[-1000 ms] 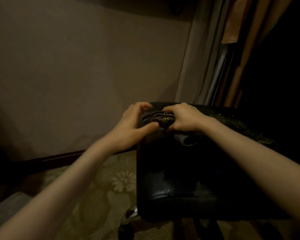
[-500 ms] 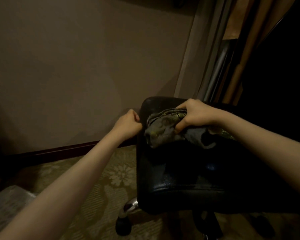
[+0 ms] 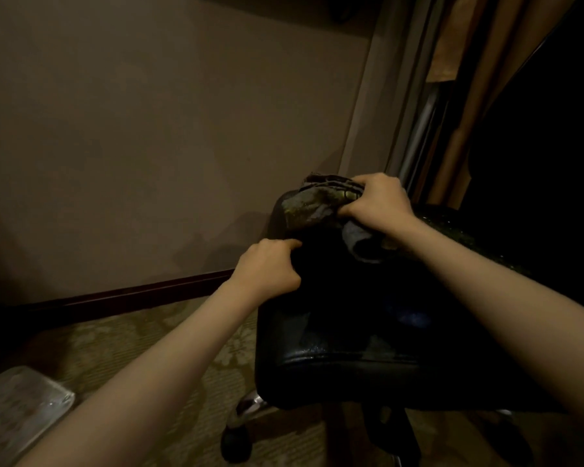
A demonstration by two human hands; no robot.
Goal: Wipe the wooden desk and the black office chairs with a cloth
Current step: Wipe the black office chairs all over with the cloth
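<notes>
The right hand [image 3: 378, 202] clutches a crumpled, greenish cloth [image 3: 317, 205] at the glossy black office chair [image 3: 351, 358]'s far rounded edge; the left hand [image 3: 267, 267], curled, grips its left edge.

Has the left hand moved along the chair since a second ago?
Yes. The left hand has come off the cloth and slid nearer along the chair edge.

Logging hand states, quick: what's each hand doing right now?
Left hand: closed, gripping the edge of the black chair.
Right hand: closed on the bunched cloth.
</notes>
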